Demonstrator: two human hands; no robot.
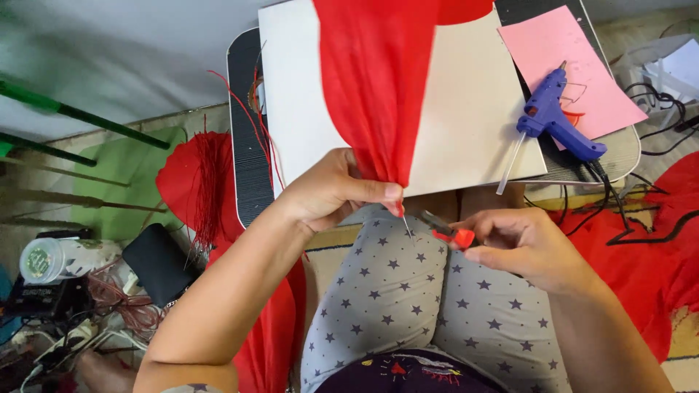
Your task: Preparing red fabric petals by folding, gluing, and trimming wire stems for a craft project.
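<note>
Far left of the fingers lies a clear jar [45, 260] with a green round lid. The left hand [331, 191] pinches the gathered tip of red fabric [375, 80]. Just right, the right hand [520, 244] grips red-handled pliers [445, 228]; a blue glue gun [557, 120] rests on pink paper [575, 65] beyond.

Red fabric [375, 87], blue glue gun [557, 120], pink paper [575, 65], grey star-patterned trousers [393, 291].

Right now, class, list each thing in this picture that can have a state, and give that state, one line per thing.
Left hand: pinching the gathered tip of the red fabric.
Right hand: gripping small red-handled pliers, tip toward the fabric point.
Glue gun: lying on its side, glue stick loaded, corded.
Pink paper: flat under the gun.
White board: flat, partly covered.
</note>
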